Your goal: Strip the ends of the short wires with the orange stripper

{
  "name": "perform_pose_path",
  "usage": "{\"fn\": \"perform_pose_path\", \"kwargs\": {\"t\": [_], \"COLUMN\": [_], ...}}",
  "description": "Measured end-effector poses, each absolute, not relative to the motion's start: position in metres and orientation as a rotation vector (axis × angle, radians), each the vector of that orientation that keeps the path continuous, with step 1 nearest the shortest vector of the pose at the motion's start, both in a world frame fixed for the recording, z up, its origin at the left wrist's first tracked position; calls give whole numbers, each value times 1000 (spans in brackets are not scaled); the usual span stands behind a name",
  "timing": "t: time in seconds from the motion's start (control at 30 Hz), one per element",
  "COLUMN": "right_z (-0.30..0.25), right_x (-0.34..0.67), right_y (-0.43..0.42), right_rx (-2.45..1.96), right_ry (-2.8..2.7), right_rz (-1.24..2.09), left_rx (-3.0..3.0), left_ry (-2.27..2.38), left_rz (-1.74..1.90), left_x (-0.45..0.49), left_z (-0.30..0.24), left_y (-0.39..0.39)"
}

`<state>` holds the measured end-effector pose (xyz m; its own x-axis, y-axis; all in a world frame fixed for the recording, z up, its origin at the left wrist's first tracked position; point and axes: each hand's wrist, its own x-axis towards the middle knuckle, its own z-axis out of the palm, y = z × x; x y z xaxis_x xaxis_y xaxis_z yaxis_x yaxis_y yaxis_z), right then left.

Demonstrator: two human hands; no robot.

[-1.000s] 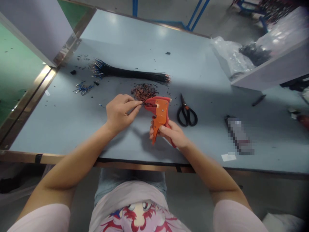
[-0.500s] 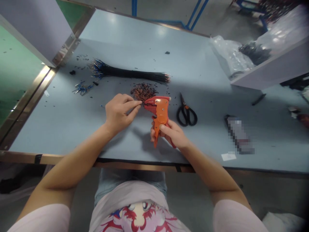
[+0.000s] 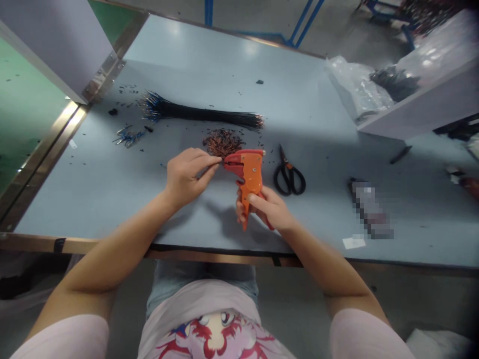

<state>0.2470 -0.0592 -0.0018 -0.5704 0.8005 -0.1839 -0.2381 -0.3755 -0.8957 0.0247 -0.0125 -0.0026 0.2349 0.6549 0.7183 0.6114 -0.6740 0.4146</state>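
The person's left hand (image 3: 185,177) pinches a thin dark wire (image 3: 220,161) between thumb and fingertips, its end at the jaws of an orange wire stripper (image 3: 249,172). The right hand (image 3: 267,209) wraps firmly around the stripper's handles, above the blue-grey workbench (image 3: 112,199). A heap of wire pieces (image 3: 223,143) lies just beyond, a bundle of black wires (image 3: 198,115) farther away, and black-handled scissors (image 3: 289,174) to the right.

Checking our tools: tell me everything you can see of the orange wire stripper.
The orange wire stripper is a pistol-shaped tool of plastic look, with red jaws and handle, held tilted above the table, jaws pointing left. The right hand grips it; a thin wire pinched by the left hand's fingers reaches into the jaws.
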Motion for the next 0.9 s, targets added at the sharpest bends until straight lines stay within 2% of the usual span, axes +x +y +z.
{"fn": "perform_pose_path", "kwargs": {"t": [0.23, 0.67, 0.9], "right_z": [-4, -1, 5], "right_x": [247, 245, 243], "right_y": [-62, -66, -65], "right_rx": [-812, -793, -699], "right_ry": [-1222, -1186, -984], "right_rz": [2024, 2084, 2152], "left_rx": [2426, 2538, 2511], "left_ry": [1084, 1200, 1255], "left_rz": [1405, 1443, 1419], "left_x": [26, 30, 28], "left_z": [0, 2, 1], "left_y": [-16, -23, -21]}}
